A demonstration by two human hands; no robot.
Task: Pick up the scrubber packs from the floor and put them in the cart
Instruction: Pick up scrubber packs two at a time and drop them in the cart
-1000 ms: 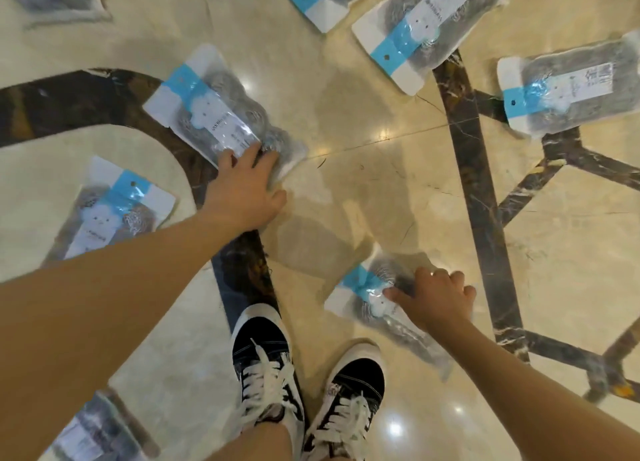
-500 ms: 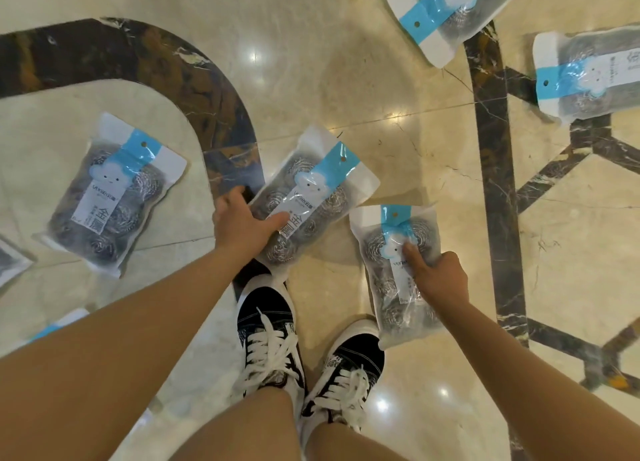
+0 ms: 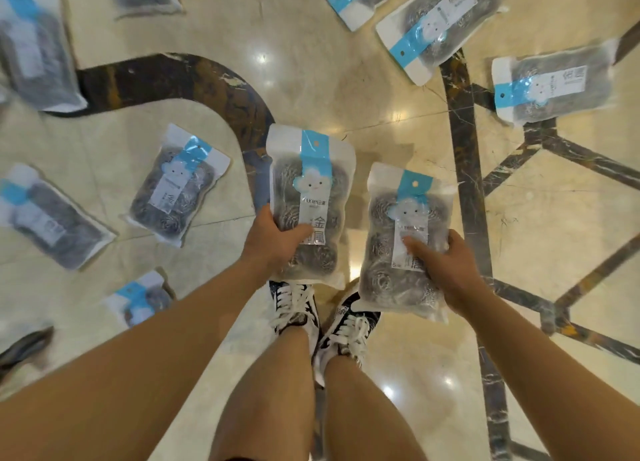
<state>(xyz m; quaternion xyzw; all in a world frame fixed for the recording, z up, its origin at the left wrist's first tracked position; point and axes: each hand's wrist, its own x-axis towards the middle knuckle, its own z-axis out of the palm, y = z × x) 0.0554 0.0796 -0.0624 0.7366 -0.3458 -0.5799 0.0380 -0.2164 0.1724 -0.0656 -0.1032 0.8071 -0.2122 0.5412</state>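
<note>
My left hand (image 3: 273,240) grips one scrubber pack (image 3: 310,187), a clear bag of steel wool with a blue strip and a cloud label, held upright above the floor. My right hand (image 3: 441,263) grips a second scrubber pack (image 3: 398,225) the same way, thumb across its label. Both packs hang side by side in front of my shoes. Several more scrubber packs lie on the floor: one to the left (image 3: 175,185), others at the far left (image 3: 52,218) and the upper right (image 3: 440,20). No cart is in view.
The floor is glossy beige marble (image 3: 346,90) with dark inlaid bands. My black-and-white sneakers (image 3: 294,311) stand below the held packs. A dark object (image 3: 24,348) shows at the left edge.
Both hands have lifted their packs off the floor and turned them upright. The view has risen and takes in more of the floor.
</note>
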